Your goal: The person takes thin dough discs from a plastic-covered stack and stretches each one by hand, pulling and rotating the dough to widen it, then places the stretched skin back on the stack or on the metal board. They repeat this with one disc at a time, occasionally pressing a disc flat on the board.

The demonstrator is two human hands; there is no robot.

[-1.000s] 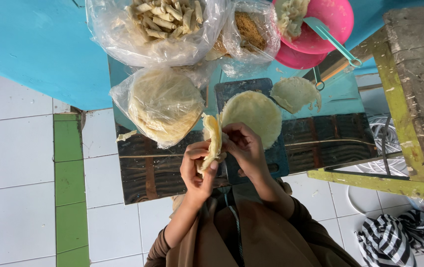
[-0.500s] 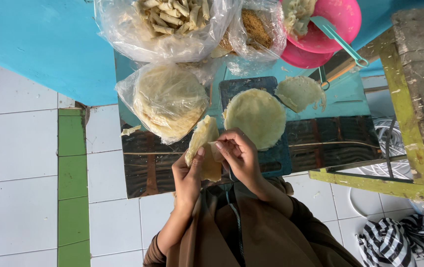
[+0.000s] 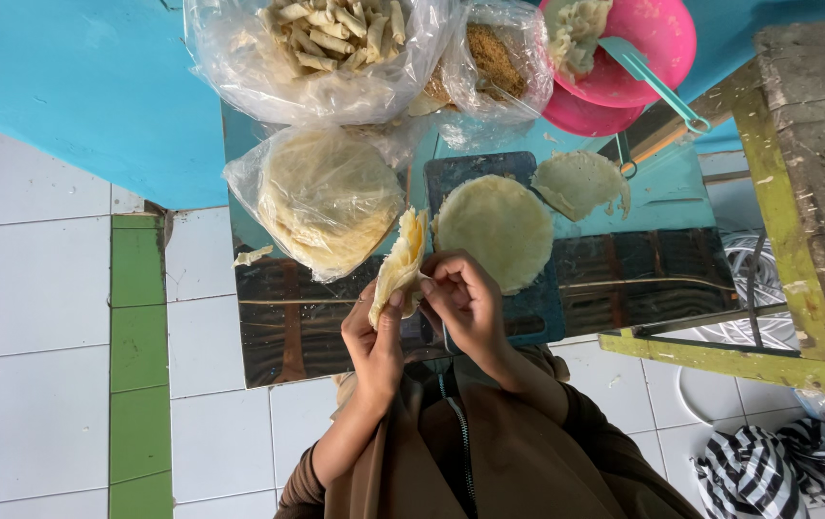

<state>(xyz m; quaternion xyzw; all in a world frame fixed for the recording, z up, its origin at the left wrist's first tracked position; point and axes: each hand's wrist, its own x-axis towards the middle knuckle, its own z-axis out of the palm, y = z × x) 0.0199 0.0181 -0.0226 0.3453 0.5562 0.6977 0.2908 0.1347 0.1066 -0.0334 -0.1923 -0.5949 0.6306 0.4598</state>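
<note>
Overhead view of two hands working a stack of thin, pale yellow wrappers (image 3: 399, 264) above a reflective metal tabletop (image 3: 297, 327). Left hand (image 3: 374, 346) closed around the lower part of the stack, thumb pressed on its near face, stack held upright on edge. Right hand (image 3: 465, 303) with fingers curled and pinched narrowly on the stack's right edge, touching the top sheet. Just right of the hands, a single round wrapper (image 3: 497, 231) lying flat on a dark blue board (image 3: 528, 308); a second, ragged wrapper (image 3: 580, 183) beyond it on the tabletop. Left of the stack, a clear plastic bag of round wrappers (image 3: 321, 197). Along the far edge, a bag of finished pale rolls (image 3: 321, 43), a smaller bag of brown filling (image 3: 494, 58), and a pink bowl (image 3: 638, 53) with a teal utensil (image 3: 652, 82) resting in it. White floor tiles (image 3: 37, 288) with a green strip at left; striped cloth (image 3: 777, 471) at lower right.
</note>
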